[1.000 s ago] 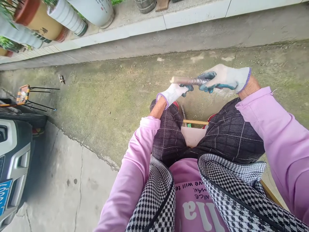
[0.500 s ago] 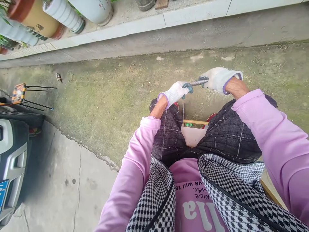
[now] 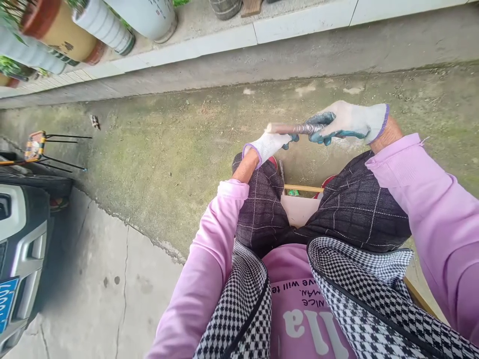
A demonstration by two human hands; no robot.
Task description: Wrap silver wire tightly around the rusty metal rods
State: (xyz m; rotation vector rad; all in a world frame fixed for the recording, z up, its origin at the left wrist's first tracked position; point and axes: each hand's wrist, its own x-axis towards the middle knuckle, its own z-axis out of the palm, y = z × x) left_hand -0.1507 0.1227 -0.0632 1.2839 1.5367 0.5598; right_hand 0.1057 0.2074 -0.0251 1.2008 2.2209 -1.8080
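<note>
My right hand (image 3: pixel 337 123), in a white knitted glove with dark palm and fingers, is closed around a short stick (image 3: pixel 284 128). Its left end is brown and blunt, blurred by motion; the section by my fingers looks grey, ridged or wrapped. The brown end passes over my left hand (image 3: pixel 273 143), gloved alike, whose fingers are curled just below the stick. What the left fingers hold, if anything, is hidden. Below that hand, a thin grey rod (image 3: pixel 282 170) shows beside my left knee.
Between my knees are a pale board (image 3: pixel 299 209) and a wooden bar (image 3: pixel 304 188). Potted plants stand on a tiled ledge (image 3: pixel 220 45) ahead. To the left are a woven chair (image 3: pixel 35 145) and a parked car (image 3: pixel 22 239). Mossy concrete lies underfoot.
The right hand has turned over and shifted slightly right. The stick's brown end now shows above the left hand; earlier a grey ridged length ran between both hands. The left hand has barely moved.
</note>
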